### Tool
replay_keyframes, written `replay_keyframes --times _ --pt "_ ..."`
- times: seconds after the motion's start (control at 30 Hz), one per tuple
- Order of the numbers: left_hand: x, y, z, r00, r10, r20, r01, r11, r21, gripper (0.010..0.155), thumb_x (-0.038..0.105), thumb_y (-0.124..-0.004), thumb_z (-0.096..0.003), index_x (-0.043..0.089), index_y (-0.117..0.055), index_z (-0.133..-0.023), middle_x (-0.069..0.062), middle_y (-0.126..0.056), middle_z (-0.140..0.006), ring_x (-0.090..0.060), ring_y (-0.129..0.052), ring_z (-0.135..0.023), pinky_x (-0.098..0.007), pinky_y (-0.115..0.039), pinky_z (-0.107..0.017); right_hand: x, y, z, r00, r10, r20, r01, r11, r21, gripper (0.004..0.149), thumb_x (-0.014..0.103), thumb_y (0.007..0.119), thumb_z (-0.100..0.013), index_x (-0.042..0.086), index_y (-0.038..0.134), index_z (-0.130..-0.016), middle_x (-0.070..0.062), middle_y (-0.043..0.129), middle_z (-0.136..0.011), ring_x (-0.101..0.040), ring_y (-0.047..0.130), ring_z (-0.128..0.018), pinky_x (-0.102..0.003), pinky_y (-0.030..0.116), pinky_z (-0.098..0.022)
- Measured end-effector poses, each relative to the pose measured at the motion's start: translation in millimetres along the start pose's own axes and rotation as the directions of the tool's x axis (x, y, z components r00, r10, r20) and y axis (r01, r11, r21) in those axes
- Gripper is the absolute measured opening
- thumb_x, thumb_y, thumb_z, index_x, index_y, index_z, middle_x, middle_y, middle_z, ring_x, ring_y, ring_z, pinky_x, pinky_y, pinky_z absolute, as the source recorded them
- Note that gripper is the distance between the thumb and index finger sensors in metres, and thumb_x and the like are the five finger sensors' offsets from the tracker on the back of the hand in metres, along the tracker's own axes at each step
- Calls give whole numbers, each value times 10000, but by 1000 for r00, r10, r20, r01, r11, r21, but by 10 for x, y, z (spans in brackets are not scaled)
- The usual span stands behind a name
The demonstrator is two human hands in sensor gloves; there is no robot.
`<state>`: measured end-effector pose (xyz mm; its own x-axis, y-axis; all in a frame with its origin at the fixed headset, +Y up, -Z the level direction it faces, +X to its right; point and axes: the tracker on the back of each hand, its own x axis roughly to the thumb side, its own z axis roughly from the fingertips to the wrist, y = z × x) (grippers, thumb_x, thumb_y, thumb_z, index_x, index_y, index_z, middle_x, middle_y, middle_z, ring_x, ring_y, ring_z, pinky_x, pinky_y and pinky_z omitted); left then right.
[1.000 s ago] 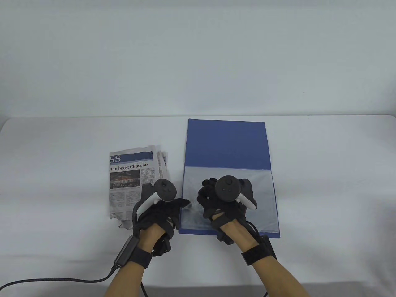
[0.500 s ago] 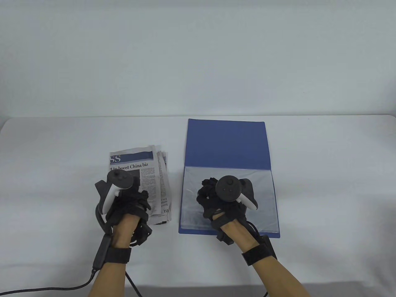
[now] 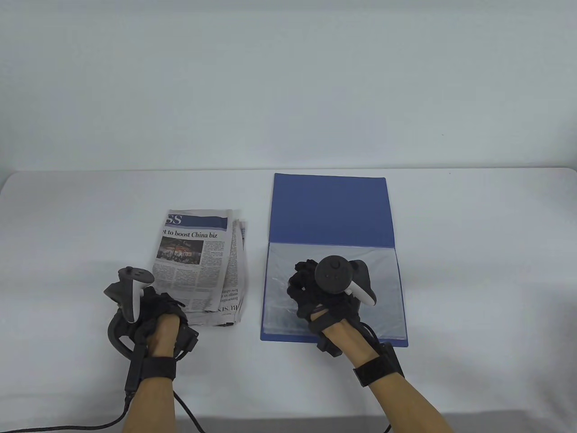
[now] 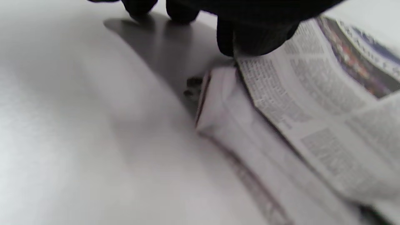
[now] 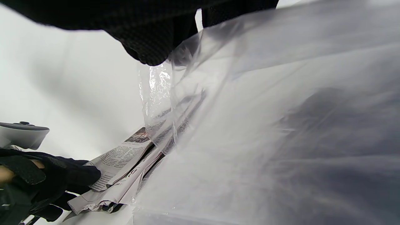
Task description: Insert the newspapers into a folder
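A stack of folded newspapers (image 3: 198, 266) lies left of the open blue folder (image 3: 331, 209). My left hand (image 3: 178, 310) pinches the near left corner of the top newspaper (image 4: 312, 103), which is raised a little off the stack; its fingers (image 4: 250, 40) sit on that corner. My right hand (image 3: 295, 282) rests over the folder's clear plastic sleeve (image 3: 383, 293). In the right wrist view its fingertips (image 5: 150, 50) pinch the sleeve's left edge (image 5: 156, 93) and hold it lifted. The newspapers (image 5: 122, 162) and the left hand (image 5: 47, 184) show beyond it.
A white cloth covers the table (image 3: 473, 252). A black cable (image 3: 67, 424) runs from my left wrist off the near left edge. The folder's near edge (image 3: 333, 339) lies close to the table's front.
My left hand moved left from the folder's edge across the newspapers to their near left corner and took hold of the top one, which lifted and shifted. The right hand stayed put.
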<state>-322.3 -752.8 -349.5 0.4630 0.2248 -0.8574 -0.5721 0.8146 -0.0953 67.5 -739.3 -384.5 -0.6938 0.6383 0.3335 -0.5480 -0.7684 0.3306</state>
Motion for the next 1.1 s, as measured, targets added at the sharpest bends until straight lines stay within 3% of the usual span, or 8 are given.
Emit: replay_keyframes --times 0.1,0.2,0.3,0.37,0.6,0.73,0.97,1.1 --pt "-40 61 40 995 93 27 -95 994 49 459 529 -657 -632 495 -585 -1084 12 -401 -1282 -393 -402 -1220 -595 -378 -928 3 2 0 1000 3 1 -3 1000 0 353 263 795 -553 68 752 -844 -274 479 -1039 -525 425 -963 -779 246 -597" --pt "-39 172 136 955 237 178 -260 958 118 448 482 -663 -648 523 -532 -1074 52 -431 -1275 -315 -432 -1237 -580 -363 -945 7 2 -3 1000 3 3 -3 1000 -2 355 263 793 -554 68 748 -846 -274 478 -1039 -525 423 -963 -779 247 -597" --pt "45 267 186 880 353 316 -361 932 -37 497 341 -651 -656 503 -443 -1078 90 -561 -1196 -249 -590 -1164 -549 -476 -934 6 7 -8 1000 -3 7 3 1000 -2 354 263 793 -554 67 748 -845 -273 480 -1039 -524 425 -963 -778 248 -598" --pt "59 315 222 846 387 367 -391 918 -69 504 294 -647 -651 496 -457 -1072 106 -670 -1113 -210 -781 -1018 -492 -605 -900 7 11 -6 1000 0 13 0 1000 0 352 261 799 -550 68 756 -842 -271 486 -1038 -523 433 -963 -779 252 -599" --pt "-39 566 341 745 503 439 -524 848 -82 569 333 -646 -645 410 -348 -1124 102 -733 -1062 -109 -945 -728 -370 -774 -780 9 -23 6 1000 5 18 -4 1000 -21 353 264 801 -549 72 760 -842 -265 502 -1036 -517 451 -963 -774 268 -606" --pt "-117 706 401 737 513 440 -549 834 -54 513 320 -641 -642 441 -449 -1102 92 -797 -1034 -84 -1005 -582 -331 -852 -695 3 -39 10 1000 1 18 -1 1000 -26 353 266 800 -550 73 758 -843 -265 502 -1037 -516 450 -964 -774 268 -607" --pt "-118 672 299 729 540 420 -523 836 -167 485 310 -649 -638 429 -540 -1096 54 -836 -1014 -84 -1029 -501 -327 -894 -634 -7 -65 19 1000 -15 16 15 999 -36 353 266 798 -552 73 755 -845 -266 499 -1037 -517 448 -963 -774 268 -607" --pt "-117 589 206 686 617 387 -555 787 -271 476 305 -652 -639 418 -566 -1094 35 -843 -1009 -94 -1031 -489 -337 -896 -622 -6 -59 18 1000 -14 16 15 999 -32 353 267 796 -554 73 753 -846 -266 497 -1037 -519 447 -962 -774 266 -606"
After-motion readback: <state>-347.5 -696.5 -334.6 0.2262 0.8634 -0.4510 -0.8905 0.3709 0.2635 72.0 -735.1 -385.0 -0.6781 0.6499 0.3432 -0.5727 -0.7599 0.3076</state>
